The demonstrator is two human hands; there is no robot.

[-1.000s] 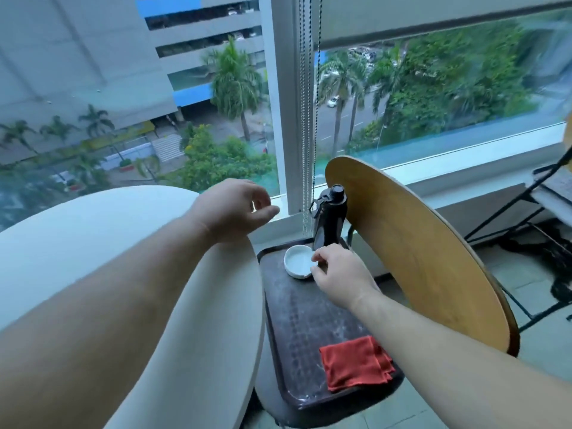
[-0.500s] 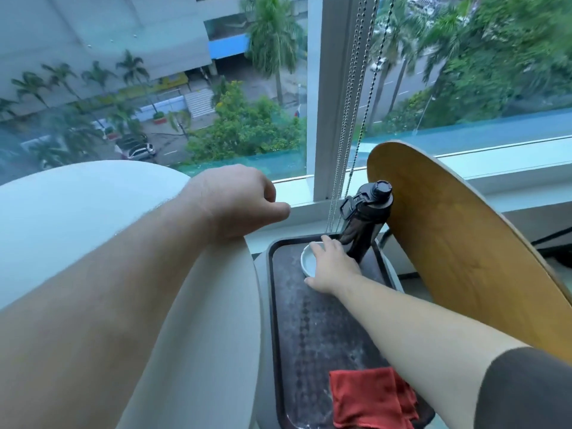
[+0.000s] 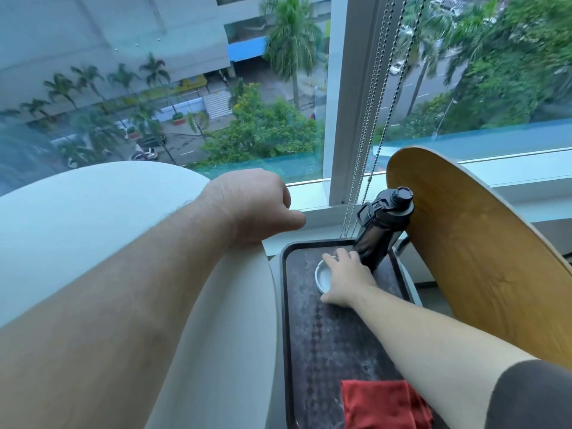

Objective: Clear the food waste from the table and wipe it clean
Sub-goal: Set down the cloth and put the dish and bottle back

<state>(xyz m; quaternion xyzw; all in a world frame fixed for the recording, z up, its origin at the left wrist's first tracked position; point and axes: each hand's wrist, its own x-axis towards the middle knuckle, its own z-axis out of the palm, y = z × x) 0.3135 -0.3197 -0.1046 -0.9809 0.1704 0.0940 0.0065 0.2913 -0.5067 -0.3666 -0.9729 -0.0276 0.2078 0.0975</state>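
Beside the pale round counter (image 3: 93, 230), a dark tray (image 3: 334, 342) carries a small white bowl (image 3: 325, 275), seemingly light, rigid and breakable, at its far end, where the right hand (image 3: 348, 278) cups its rim while the left hand (image 3: 257, 202) hovers loosely fisted, apparently empty.

Soft daylight thru window (image 3: 185, 88), w/ wide-angle edge warp, slight blur.

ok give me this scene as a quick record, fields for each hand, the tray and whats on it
left hand: closed fist, over the far edge of the round white table
right hand: laid over the small white round dish, fingers at its rim
tray: dark rectangular tray, beside the table, surface dusted with pale residue
on tray: dish, tall black lidded bottle at the far end, folded red cloth at the near end
beside tray: tilted round wooden board
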